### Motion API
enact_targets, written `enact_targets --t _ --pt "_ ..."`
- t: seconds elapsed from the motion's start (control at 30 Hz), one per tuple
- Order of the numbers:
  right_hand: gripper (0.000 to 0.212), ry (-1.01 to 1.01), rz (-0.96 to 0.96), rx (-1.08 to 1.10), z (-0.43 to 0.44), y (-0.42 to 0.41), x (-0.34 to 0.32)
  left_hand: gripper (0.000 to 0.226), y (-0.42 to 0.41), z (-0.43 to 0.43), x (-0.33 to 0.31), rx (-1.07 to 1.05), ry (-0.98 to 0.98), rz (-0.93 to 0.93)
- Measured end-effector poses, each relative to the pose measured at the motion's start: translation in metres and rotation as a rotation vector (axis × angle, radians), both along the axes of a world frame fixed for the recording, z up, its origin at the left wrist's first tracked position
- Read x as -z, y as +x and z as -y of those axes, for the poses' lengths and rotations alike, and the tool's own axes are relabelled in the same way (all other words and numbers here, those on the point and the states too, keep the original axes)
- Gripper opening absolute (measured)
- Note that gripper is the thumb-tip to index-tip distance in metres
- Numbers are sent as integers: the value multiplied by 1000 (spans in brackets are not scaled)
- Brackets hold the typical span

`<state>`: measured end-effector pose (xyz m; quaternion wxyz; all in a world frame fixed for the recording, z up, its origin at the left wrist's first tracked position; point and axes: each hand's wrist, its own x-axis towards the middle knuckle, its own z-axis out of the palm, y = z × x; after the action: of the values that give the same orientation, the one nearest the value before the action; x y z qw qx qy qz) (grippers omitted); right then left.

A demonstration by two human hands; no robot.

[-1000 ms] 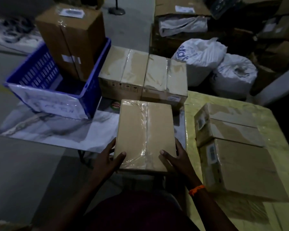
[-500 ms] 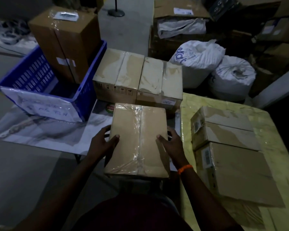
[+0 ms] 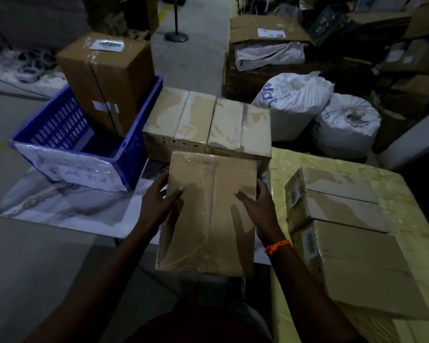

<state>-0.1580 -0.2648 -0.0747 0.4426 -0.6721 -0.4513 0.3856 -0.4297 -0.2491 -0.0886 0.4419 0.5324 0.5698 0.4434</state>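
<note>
Fingers of the left hand [image 3: 159,205] and right hand [image 3: 261,207] curl around the sides of a plastic-wrapped carton [image 3: 209,219] overhanging the near edge of the marbled table [image 3: 60,201]; its slick wrap could let it slip to the floor [image 3: 35,268].

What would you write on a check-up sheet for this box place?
Surface: marbled white tabletop; yellow-covered table beside it.
Job's things: taped cardboard box, held above the tabletop's near edge.
Clutter: blue crate holding a tall box; pair of boxes behind; two labelled boxes on the yellow-covered table.
Hands: left hand and right hand grip the box's sides, thumbs on top.
Cables: too dark to tell.
Surroundings: white sacks, stacked cartons, stand base on the floor.
</note>
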Motion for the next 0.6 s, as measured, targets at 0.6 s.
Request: enact_targets --t 0.6 --pt "60 126 -214 304 60 -4 -28 75 12 46 -34 -168 -81 173"
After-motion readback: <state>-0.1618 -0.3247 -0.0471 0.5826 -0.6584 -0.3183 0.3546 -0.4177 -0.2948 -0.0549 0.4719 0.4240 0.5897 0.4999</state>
